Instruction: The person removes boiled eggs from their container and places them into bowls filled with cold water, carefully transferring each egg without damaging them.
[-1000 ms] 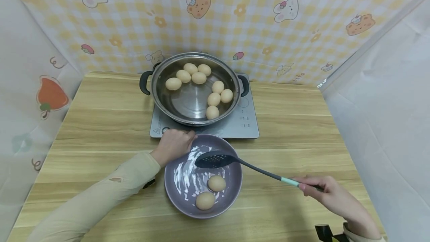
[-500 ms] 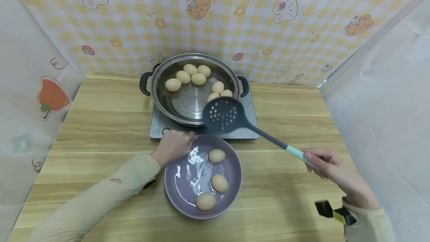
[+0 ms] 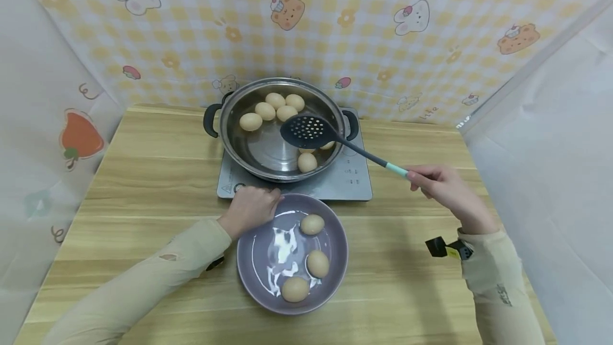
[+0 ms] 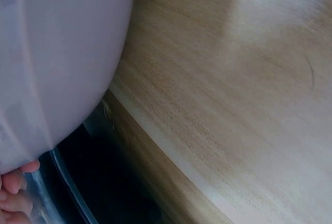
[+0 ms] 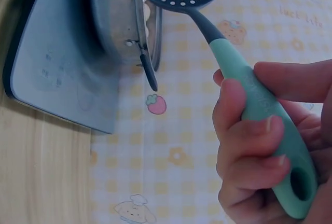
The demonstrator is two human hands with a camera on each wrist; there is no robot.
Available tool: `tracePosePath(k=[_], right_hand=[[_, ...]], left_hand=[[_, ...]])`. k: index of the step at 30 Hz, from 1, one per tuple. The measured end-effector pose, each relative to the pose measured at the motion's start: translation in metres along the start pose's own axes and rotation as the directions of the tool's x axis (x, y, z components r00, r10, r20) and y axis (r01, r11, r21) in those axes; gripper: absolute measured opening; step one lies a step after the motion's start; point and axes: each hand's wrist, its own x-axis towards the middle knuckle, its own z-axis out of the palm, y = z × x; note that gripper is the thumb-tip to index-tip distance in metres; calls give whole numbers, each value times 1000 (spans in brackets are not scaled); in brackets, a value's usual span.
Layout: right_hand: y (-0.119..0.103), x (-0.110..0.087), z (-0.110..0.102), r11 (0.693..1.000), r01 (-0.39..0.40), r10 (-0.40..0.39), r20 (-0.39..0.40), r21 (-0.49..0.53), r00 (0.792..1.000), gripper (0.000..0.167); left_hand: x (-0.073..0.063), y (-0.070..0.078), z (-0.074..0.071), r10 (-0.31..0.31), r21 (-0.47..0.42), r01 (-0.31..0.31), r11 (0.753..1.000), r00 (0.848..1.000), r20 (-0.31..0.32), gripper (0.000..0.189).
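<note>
My right hand (image 3: 442, 190) grips the mint-green handle of a black skimmer (image 3: 311, 131), fingers and thumb wrapped round it in the right wrist view. The skimmer's perforated head hangs over the steel pot (image 3: 273, 153), hiding some of the eggs at its right side. Pale eggs (image 3: 251, 122) lie in a group at the pot's back left, and another egg (image 3: 307, 163) shows at the front right. My left hand (image 3: 251, 209) holds the rim of a purple plate (image 3: 249, 276) at its upper left. Three eggs (image 3: 312, 224) rest in the plate's right half.
The pot stands on a grey induction cooker (image 3: 345, 185) against a yellow checked cloth wall (image 3: 335, 31). Its black side handles (image 3: 210, 120) stick out left and right. White sheets (image 3: 551, 148) bound the wooden table (image 3: 158, 174) on both sides.
A third egg has come from the skimmer into the plate. The right hand has carried the skimmer up from the plate to above the pot. The left hand stays at the plate's rim.
</note>
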Motion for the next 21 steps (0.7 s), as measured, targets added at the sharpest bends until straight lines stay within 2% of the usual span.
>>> tracePosePath(k=[8, 21], right_hand=[[-2, 8, 2, 999, 4, -4, 5, -50, 1000, 39], [-2, 4, 8, 986, 20, -15, 32, -165, 999, 36]], left_hand=[[0, 0, 0, 4, 1, -4, 1000, 1000, -13, 25], [0, 0, 1, -5, 7, 5, 1000, 1000, -8, 26]])
